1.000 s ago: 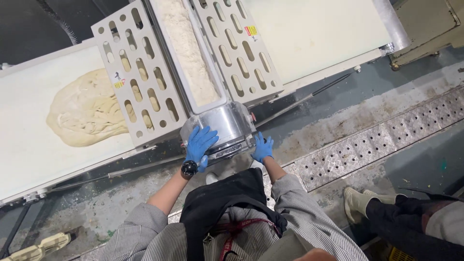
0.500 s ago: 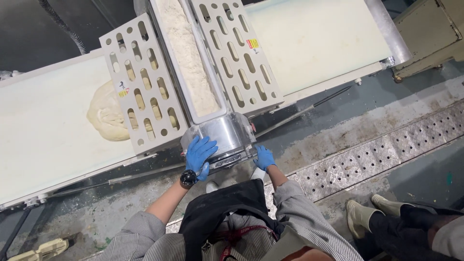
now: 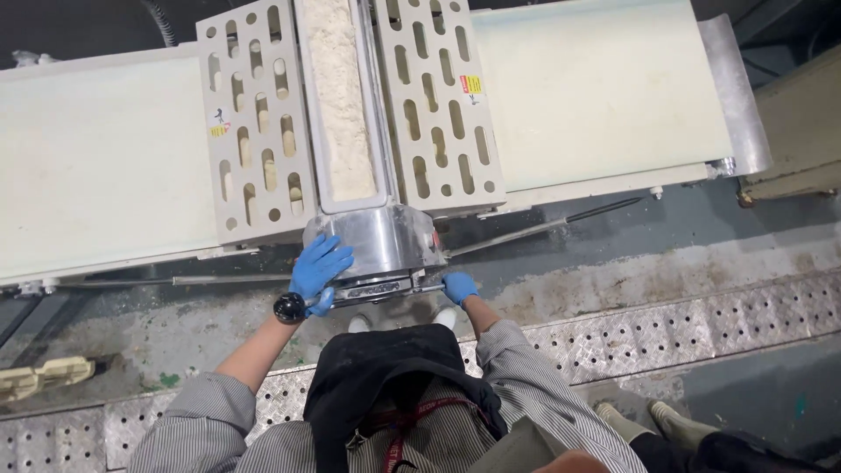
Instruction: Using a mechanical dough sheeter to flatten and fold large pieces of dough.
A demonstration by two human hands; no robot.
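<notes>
I look down on a dough sheeter. My left hand (image 3: 320, 267), in a blue glove, lies with fingers spread on the left side of its rounded steel housing (image 3: 385, 241). A black watch (image 3: 287, 307) sits on that wrist. My right hand (image 3: 459, 286), also gloved in blue, is closed around a handle at the housing's lower right, where a long thin lever rod (image 3: 543, 226) starts. Two slotted cream guards (image 3: 254, 123) (image 3: 438, 105) flank a floury trough (image 3: 342, 96). The left belt (image 3: 105, 158) and right belt (image 3: 596, 96) show no dough.
A perforated steel floor grating (image 3: 701, 324) runs under my feet. Another person's shoes (image 3: 666, 425) stand at the lower right. A yellowish object (image 3: 44, 375) lies on the floor at the left. A steel end roller (image 3: 736, 96) closes the right belt.
The dough sheet on the left belt has travelled right under the slotted guard and is gone from view. Both hands have stayed at the housing.
</notes>
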